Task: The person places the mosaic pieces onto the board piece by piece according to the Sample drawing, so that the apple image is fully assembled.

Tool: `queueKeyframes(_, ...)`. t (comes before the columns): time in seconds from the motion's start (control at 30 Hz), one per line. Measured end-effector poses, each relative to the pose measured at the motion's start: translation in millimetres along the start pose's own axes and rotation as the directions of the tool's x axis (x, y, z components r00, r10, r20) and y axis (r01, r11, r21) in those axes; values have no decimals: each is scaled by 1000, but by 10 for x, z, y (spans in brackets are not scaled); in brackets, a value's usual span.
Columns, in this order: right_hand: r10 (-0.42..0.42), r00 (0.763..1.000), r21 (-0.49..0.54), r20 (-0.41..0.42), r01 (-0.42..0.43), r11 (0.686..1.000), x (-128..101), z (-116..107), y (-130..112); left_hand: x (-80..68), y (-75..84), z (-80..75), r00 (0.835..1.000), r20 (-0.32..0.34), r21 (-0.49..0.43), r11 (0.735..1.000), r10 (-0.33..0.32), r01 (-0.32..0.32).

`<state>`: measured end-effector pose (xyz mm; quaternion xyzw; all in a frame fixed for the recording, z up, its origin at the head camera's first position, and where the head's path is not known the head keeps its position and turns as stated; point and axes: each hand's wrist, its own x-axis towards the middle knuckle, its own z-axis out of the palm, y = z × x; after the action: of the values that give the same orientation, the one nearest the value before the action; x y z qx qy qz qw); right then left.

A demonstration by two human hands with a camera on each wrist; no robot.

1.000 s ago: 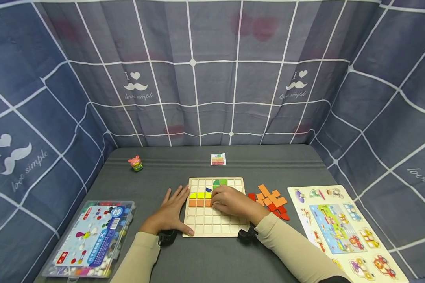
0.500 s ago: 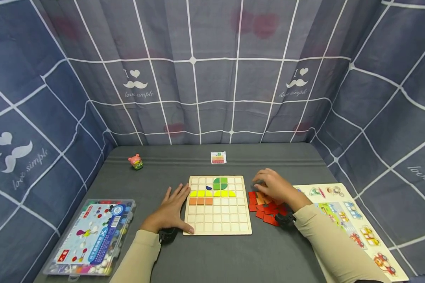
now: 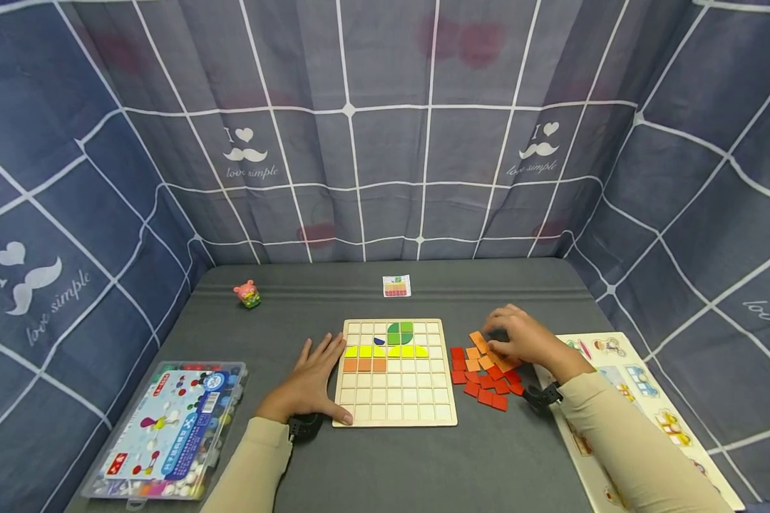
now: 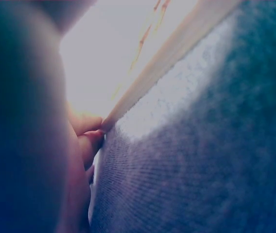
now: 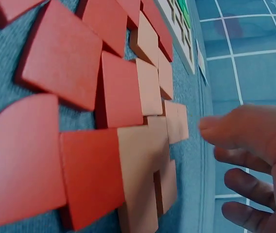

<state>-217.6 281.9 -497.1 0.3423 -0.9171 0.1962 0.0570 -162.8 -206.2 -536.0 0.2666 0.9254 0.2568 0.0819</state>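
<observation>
A wooden grid board [image 3: 394,402] lies on the grey table. It holds green tiles [image 3: 399,331], a small blue piece [image 3: 378,342], a row of yellow tiles [image 3: 385,351] and three orange tiles [image 3: 363,365]. My left hand [image 3: 308,381] lies flat with straight fingers against the board's left edge [image 4: 177,53]. My right hand [image 3: 520,340] hovers over the far side of a loose pile of orange tiles [image 3: 484,354] and red tiles [image 3: 485,392] right of the board. In the right wrist view its fingers [image 5: 254,145] are loosely curled above the orange tiles [image 5: 150,145] with nothing between them.
A small picture card [image 3: 396,286] lies behind the board and a pink toy [image 3: 247,293] at the back left. A clear plastic box [image 3: 167,431] of beads sits front left. A vehicle peg puzzle [image 3: 622,385] lies under my right forearm. Checked curtains wall in the table.
My right hand has left the board, where it was setting tiles, and moved right to the loose tile pile. The left hand has stayed put.
</observation>
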Motion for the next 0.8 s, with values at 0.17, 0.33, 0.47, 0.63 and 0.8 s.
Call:
queueKeyframes(0.17, -25, 999, -9, 32, 26, 1000, 76, 59, -25, 0, -7, 6, 1000, 2, 1, 1000, -1, 1)
queueKeyframes(0.33, -17, 997, -56, 76, 22, 998, 151, 108, -40, -4, -3, 7, 1000, 1, 5, 1000, -6, 6)
queueKeyframes(0.47, -39, 992, -69, 116, 47, 997, 207, 126, -31, -11, -2, 11, 1000, -4, 11, 1000, -8, 8)
queueKeyframes(0.63, -116, 984, -66, 133, 126, 990, 254, 130, 9, -10, -1, 11, 1000, 1, 8, 1000, -21, 21)
queueKeyframes(0.8, -186, 974, -24, 126, 191, 981, 254, 104, 34, 0, -5, 11, 1000, 6, 21, 999, -24, 24)
